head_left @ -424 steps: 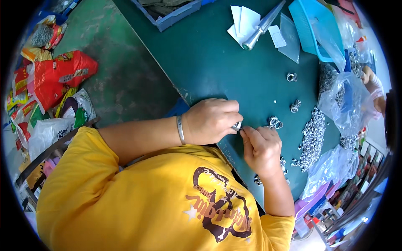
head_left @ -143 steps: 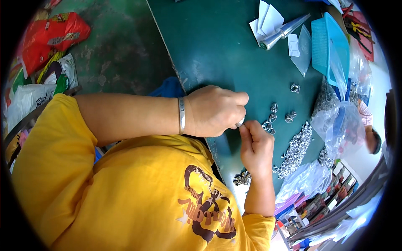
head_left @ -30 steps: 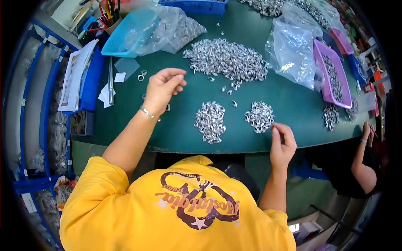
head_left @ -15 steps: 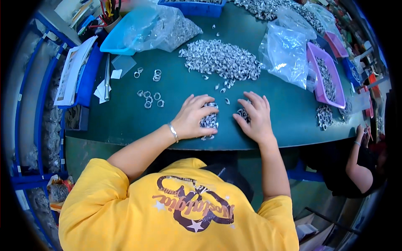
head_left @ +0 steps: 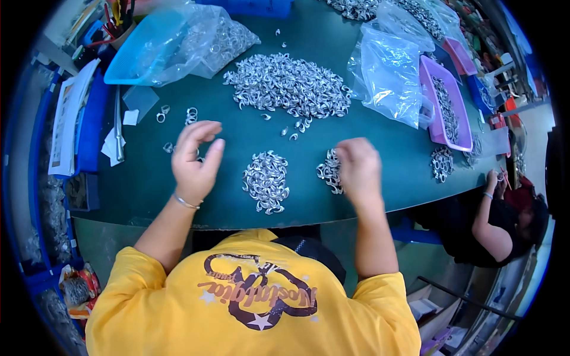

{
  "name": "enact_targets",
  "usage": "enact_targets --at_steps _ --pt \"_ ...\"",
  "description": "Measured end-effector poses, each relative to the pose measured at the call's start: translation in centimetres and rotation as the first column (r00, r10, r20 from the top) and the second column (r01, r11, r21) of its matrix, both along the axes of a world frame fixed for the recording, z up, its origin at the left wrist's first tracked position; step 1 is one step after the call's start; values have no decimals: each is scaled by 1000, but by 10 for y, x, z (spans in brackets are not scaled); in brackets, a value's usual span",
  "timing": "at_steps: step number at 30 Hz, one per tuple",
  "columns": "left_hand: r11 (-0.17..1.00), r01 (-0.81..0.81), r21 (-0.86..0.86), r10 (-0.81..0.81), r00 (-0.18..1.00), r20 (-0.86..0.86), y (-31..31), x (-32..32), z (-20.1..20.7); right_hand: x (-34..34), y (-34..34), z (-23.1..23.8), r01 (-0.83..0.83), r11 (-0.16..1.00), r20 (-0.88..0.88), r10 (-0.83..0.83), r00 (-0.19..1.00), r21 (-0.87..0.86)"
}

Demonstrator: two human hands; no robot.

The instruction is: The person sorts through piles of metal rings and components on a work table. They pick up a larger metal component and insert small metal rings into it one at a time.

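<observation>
My left hand (head_left: 199,157) hovers at the left with thumb and fingers apart and nothing visible in it. It partly covers a few silver-coloured metal rings (head_left: 168,147) on the green table. A small heap of silvery curved metal pieces (head_left: 266,181) lies between my hands, touched by neither. At the right, my slightly blurred right hand (head_left: 361,172) has its fingers bent together beside a smaller group of ring-like pieces (head_left: 329,171). Its fingertips are hidden, so what they hold cannot be made out. A large pile of curved metal pieces (head_left: 288,86) spreads farther back.
A turquoise tray (head_left: 127,62) with a clear bag of rings (head_left: 217,44) stands back left. On the right are a clear plastic bag (head_left: 389,77), a pink tray of metal parts (head_left: 432,110) and a ring cluster (head_left: 442,164). Another person (head_left: 496,228) sits at the far right.
My left hand has left the middle heap and moved left, uncovering it. My right hand stays near the smaller group, its fingers now drawn together. The whole view has shifted slightly.
</observation>
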State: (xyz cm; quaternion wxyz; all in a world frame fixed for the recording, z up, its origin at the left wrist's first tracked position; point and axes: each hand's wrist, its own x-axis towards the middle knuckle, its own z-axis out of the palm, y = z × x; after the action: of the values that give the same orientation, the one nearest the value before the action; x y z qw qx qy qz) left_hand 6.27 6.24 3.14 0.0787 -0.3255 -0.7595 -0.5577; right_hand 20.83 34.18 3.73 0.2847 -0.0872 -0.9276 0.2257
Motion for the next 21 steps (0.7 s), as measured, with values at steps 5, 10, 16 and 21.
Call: enact_targets --at_steps 5,10,16,21 --pt "989 -128 -70 121 987 -104 -39 0 -3 25 28 13 48 999 154 -46 987 -15" --pt "951 -249 -185 218 961 -172 -74 24 -3 0 1 8 -60 997 95 56 994 39" --pt "926 -287 -246 265 957 -119 -84 54 -9 -60 -38 -18 -167 967 134 143 981 192" --pt "920 -296 -257 258 951 -169 -84 61 -19 -41 -40 -29 -191 956 65 181 981 222"
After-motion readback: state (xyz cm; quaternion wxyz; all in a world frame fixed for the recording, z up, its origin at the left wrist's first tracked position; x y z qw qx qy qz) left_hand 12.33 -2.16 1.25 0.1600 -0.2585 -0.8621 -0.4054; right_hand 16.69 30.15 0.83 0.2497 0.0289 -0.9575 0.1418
